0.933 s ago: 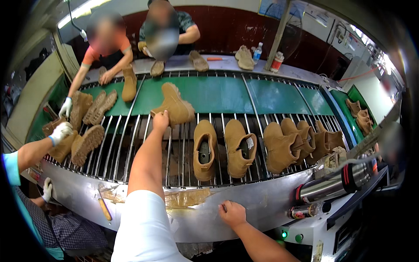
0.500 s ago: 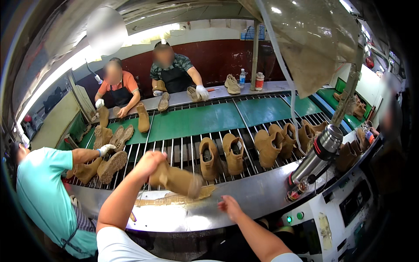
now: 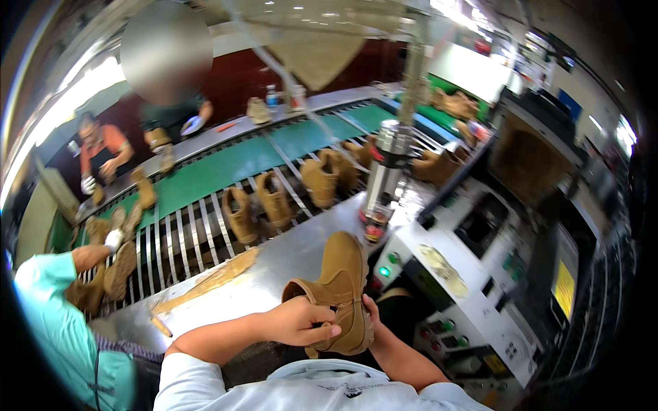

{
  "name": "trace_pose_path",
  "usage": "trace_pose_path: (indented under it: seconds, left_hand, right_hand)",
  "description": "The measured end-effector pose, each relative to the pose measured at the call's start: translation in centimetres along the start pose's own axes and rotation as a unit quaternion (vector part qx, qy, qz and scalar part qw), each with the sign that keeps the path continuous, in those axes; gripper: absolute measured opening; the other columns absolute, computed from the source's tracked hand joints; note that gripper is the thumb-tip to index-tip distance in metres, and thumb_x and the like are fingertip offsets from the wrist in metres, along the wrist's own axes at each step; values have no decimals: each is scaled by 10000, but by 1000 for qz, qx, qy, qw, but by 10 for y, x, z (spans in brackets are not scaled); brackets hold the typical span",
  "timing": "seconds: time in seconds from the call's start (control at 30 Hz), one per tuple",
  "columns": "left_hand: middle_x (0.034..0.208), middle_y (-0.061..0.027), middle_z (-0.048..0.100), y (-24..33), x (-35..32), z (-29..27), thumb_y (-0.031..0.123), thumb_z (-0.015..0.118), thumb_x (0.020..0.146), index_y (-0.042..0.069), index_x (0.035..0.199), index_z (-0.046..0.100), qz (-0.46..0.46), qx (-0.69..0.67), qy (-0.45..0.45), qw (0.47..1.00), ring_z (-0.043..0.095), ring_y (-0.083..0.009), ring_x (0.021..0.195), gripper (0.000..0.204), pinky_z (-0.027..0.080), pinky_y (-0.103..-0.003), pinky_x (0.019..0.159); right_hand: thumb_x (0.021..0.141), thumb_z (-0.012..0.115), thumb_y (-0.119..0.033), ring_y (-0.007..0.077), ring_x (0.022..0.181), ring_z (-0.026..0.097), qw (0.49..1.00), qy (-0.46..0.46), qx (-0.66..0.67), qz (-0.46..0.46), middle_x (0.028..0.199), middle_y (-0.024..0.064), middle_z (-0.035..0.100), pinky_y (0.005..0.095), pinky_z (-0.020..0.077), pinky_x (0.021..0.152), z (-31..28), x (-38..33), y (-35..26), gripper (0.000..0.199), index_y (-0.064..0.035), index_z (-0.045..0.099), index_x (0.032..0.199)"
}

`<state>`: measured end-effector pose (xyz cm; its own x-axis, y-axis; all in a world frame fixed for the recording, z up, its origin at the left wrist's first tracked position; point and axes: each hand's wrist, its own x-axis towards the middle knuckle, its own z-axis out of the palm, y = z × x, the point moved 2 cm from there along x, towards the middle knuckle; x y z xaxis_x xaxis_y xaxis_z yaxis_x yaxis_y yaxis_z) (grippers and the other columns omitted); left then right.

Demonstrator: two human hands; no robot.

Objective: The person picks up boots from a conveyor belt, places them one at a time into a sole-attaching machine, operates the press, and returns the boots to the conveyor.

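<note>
Both hands are on one tan suede-looking boot [image 3: 339,291], held close in front of the chest. Left hand [image 3: 296,322] is wrapped over the ankle shaft, thumb along the side, and right hand [image 3: 373,322] cups it from underneath, mostly hidden behind the boot. My guess is the two-hand grip keeps that soft, floppy upper steady while the toe points up and away. Just beyond the hands is a shiny steel bench [image 3: 274,267] with a yellowish smear. Further out, more matching boots [image 3: 257,209] sit upright on the slatted conveyor [image 3: 171,236]. To the right of the hands stands a control box [image 3: 473,301] with green buttons.
</note>
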<state>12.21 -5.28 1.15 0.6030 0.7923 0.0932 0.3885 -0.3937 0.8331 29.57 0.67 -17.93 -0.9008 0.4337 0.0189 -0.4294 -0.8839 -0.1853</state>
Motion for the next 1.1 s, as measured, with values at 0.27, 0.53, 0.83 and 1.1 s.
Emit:
trace_pose_path:
  seconds: [0.27,0.53,0.83,1.1]
  left_hand:
    - [859,-109,674,-34,73,28,178,638,885,16,775,647,259,20,96,961,624,-321,894,196,488,-407,829]
    - [609,-178,576,-287,69,55,201,608,882,-27,722,615,-244,-17,422,873,564,-241,544,279,428,-372,537]
    - [574,-175,558,-343,34,67,225,621,818,5,628,603,-290,129,431,845,546,-338,507,291,418,-409,507]
    - [556,-158,553,-340,41,63,193,647,789,13,593,580,-273,112,462,836,542,-319,486,274,427,-394,499]
  right_hand:
    - [824,613,-315,343,1211,524,899,149,-238,-335,1372,182,476,459,418,1029,35,-140,-107,752,-22,303,1443]
    - [640,792,-130,307,1211,488,525,496,-430,-541,1369,158,460,399,428,983,77,-210,-266,995,-67,259,1477]
    - [587,830,-257,320,1286,433,283,732,-524,-331,1452,196,372,397,389,1023,109,-196,-437,1153,-23,161,1497]
    - [516,840,-273,330,1272,449,311,785,-478,-242,1444,206,370,429,407,1028,77,-168,-499,1198,5,172,1471]
